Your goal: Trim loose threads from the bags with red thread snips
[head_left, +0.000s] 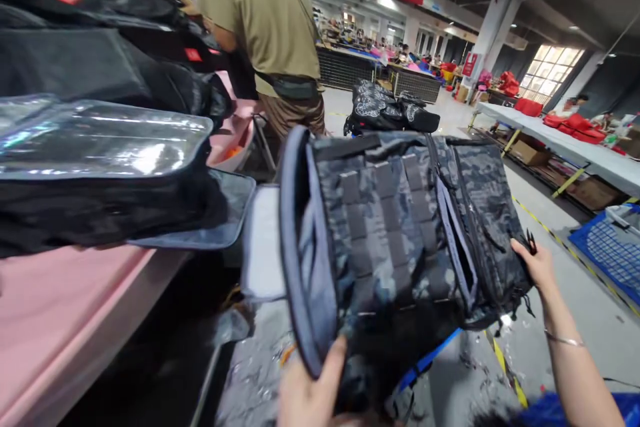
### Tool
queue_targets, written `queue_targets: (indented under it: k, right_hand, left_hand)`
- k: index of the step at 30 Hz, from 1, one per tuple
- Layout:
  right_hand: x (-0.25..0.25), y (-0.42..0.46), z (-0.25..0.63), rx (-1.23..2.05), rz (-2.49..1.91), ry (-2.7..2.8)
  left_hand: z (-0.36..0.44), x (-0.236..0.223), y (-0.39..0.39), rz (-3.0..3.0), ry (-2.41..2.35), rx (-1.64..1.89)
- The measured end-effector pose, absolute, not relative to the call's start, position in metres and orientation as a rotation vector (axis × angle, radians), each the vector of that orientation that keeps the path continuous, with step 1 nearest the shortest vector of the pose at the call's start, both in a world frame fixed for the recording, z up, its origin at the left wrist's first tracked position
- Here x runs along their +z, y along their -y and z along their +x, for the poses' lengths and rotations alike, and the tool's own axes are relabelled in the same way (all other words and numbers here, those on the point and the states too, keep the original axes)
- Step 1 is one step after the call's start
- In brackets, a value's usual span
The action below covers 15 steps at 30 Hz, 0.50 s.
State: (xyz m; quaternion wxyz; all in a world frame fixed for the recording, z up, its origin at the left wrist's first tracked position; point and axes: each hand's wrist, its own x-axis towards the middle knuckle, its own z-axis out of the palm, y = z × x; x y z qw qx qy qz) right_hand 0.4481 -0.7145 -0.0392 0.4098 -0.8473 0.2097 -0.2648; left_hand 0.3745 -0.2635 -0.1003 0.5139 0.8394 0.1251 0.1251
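From my remote seat, I am holding the dark camouflage fabric backpack with grey webbing [387, 220] stretched between both hands, to the right of the pink-covered desk [60, 313]. My left hand [313, 390] is pinching the lower rim of its gaping, grey-lined opening, fingers narrow on the edge, probably to steady that side. My right hand [537, 263] is gripping the far edge near the black cords, fingers closed on fabric, seemingly sharing the weight. A black fabric piece with a clear plastic panel [110, 140] is lying on the desk, apparently stacked within reach.
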Motion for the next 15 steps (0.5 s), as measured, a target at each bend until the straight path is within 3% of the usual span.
queue_targets:
  k: [4, 8, 12, 15]
  right_hand:
    - [-0.076, 0.733, 0.456, -0.526, -2.42, -0.565]
    - [-0.14, 0.682, 0.48, -0.313, -2.581, -0.555]
    - [-0.185, 0.606, 0.502, -0.151, -2.715, -0.487]
    - [-0.191, 0.568, 0.513, -0.073, -2.791, -0.47]
  left_hand:
    - [0.359, -0.158, 0.32, 2.036, -0.225, -0.106]
    - [0.344, -0.211, 0.325, 2.094, -0.327, -0.324]
    - [0.345, -0.235, 0.301, 2.115, -0.416, -0.401]
    - [0.345, -0.238, 0.293, 2.116, -0.411, -0.486]
